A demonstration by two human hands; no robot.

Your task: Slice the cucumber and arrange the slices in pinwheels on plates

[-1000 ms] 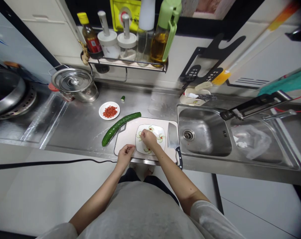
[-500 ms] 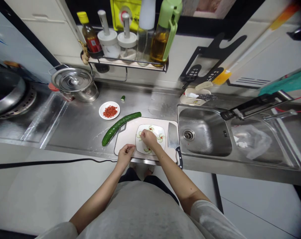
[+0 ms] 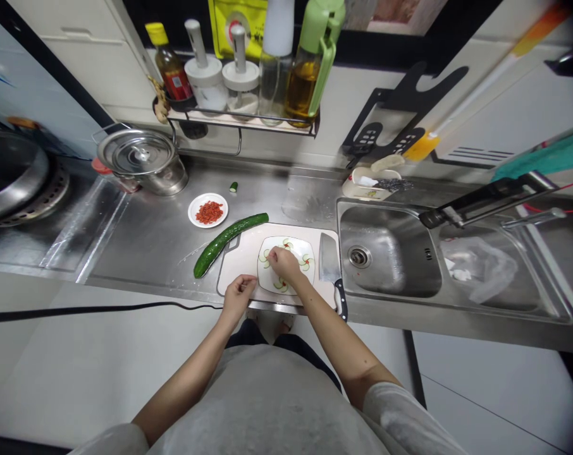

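Note:
A white square plate (image 3: 293, 248) lies on the pale cutting board (image 3: 229, 268), with thin cucumber slices (image 3: 307, 262) set in pinwheels around red bits on it. Over the plate's left half, my right hand (image 3: 283, 264) is closed in a pinch. Whatever its fingertips hold is hidden. My left hand (image 3: 240, 292) is at the plate's lower left edge, above the board, thumb and fingers pressed together. Anything between them is too small to make out. A long cucumber (image 3: 229, 237) rests across the board's upper left corner. At the board's right side lies a kitchen knife (image 3: 329, 256).
A small white dish (image 3: 192, 218) of red dried berries (image 3: 209, 212) and a cucumber end (image 3: 233, 187) sit on the steel counter. To the right is a sink (image 3: 391, 253); a lidded pot (image 3: 144, 161) stands at back left, below a seasoning shelf (image 3: 248, 120).

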